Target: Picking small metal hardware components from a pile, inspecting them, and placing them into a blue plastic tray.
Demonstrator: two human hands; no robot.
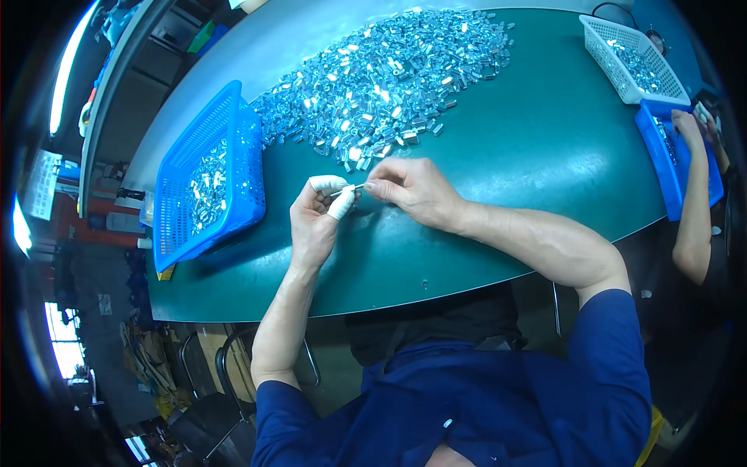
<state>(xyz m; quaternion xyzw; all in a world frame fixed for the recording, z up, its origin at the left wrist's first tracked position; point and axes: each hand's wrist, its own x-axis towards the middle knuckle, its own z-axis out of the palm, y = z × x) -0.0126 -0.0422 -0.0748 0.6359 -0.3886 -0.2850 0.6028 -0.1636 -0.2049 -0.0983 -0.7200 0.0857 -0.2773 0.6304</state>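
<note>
My left hand, with white covers on its thumb and a finger, is closed on a thin metal pin-like piece above the near part of the green table. My right hand meets it from the right, thumb and forefinger pinched together at the piece's other end. Whether a second small part sits between those fingertips is too small to tell. Just beyond both hands spreads a large heap of small shiny metal sleeves.
To the left stands a blue plastic basket partly filled with metal parts. At the far right are a white basket of parts and a blue tray, where another person's hands work. The table's curved edge lies close to my body.
</note>
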